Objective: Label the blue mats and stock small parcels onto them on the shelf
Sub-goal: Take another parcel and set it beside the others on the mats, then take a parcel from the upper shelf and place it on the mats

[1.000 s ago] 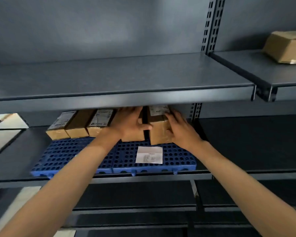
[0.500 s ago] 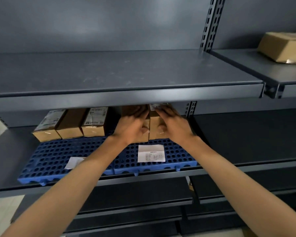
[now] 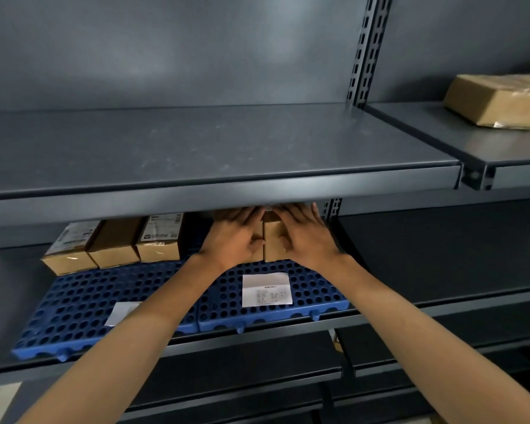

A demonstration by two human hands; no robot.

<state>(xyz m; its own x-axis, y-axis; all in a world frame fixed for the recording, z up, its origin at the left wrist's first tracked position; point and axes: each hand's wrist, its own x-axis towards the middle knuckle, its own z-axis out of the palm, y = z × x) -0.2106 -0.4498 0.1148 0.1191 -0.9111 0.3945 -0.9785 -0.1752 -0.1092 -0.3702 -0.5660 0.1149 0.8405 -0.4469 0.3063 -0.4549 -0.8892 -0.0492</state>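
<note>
Two small cardboard parcels are held side by side on the right blue mat [image 3: 315,289], on the middle shelf [image 3: 441,270] of a dark grey metal rack. The left hand [image 3: 231,237] is laid flat over the left parcel [image 3: 257,243], with the fingers together and stretched toward the back of the shelf. The right hand [image 3: 306,237] is laid in the same way over the right parcel [image 3: 273,243], and its thumb is pressed on the front face. The two parcels are touching each other. Their long axis is pointed from front to back, into the shelf; the far ends are hidden under the upper shelf [image 3: 221,142].

Three more parcels [image 3: 114,243] of brown cardboard are set in a row at the back of the left blue mat [image 3: 83,304], also with the long axis pointed into the shelf, slightly turned. White printed labels are seen on top of the first and the third of them.

Both mats are made of hard blue plastic, pierced with many round holes, with small notches along the front edge. They are joined edge to edge. A white paper label [image 3: 265,289] with small print is laid flat on the right mat, just in front of the hands. A second paper label [image 3: 120,313] is partly covered by the left forearm.

A bigger brown parcel [image 3: 496,99], wrapped with clear tape, is lying on the upper right shelf [image 3: 441,136].
</note>
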